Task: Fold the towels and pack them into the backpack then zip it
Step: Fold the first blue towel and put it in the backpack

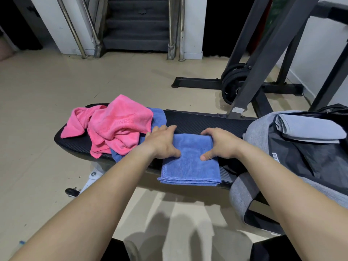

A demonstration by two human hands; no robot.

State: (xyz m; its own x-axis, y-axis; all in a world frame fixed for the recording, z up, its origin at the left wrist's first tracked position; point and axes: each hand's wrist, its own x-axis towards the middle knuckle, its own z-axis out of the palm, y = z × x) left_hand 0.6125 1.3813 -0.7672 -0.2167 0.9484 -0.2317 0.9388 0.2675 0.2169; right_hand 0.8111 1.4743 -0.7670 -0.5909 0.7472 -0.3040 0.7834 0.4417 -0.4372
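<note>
A folded blue towel (190, 162) lies on the black bench (197, 122), its near edge hanging over the front. My left hand (162, 141) grips its left side, thumb on top. My right hand (219, 144) grips its right side the same way. To the left, crumpled pink towels (116, 127) sit heaped over another blue towel (159, 116). At the right end of the bench a grey backpack (258, 129) lies open, with a folded grey towel (308, 129) inside.
A black weight rack (263, 76) with weight plates (232, 81) stands behind the bench on the right. Stairs with metal railings (135, 25) rise at the back. Beige floor (47, 91) spreads to the left. A bench wheel (71, 192) sits below.
</note>
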